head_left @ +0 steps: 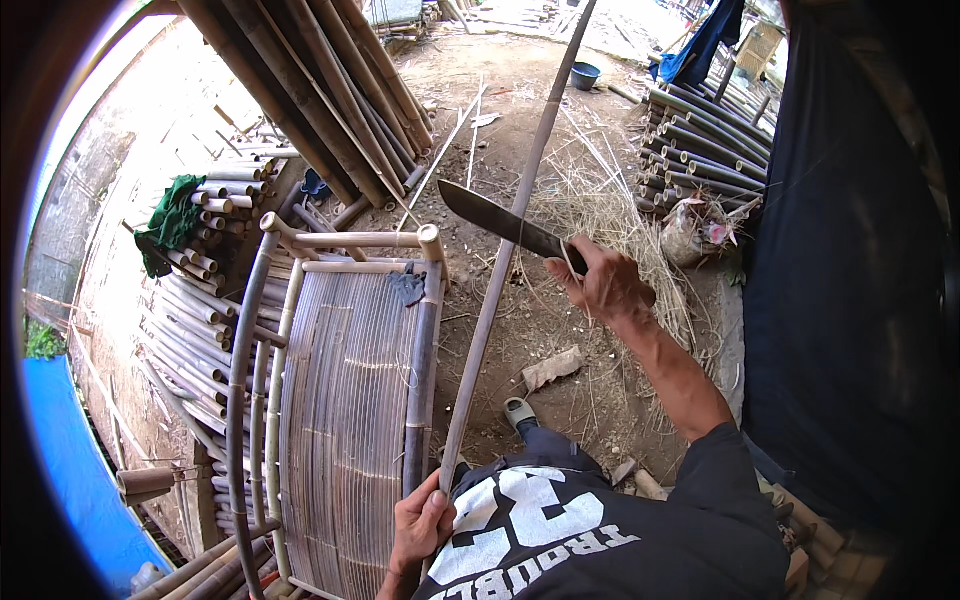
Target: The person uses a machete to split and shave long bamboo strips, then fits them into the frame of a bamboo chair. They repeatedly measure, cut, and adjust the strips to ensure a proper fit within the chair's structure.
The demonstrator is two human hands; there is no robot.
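Observation:
A long bamboo strip runs from my waist up and away, past the top edge of the view. Close to my body, my left hand is closed round its lower end. In my right hand, out in front at the right, is a machete gripped by its handle. The dark, broad blade points left and lies across the strip at about mid-length. Whether the edge touches the bamboo I cannot tell.
Left of me stands a bamboo bench with a slatted top and a dark rag. Thick bamboo poles lean beyond it. Cut bamboo stacks lie on both sides. Shavings and a brown chunk litter the ground.

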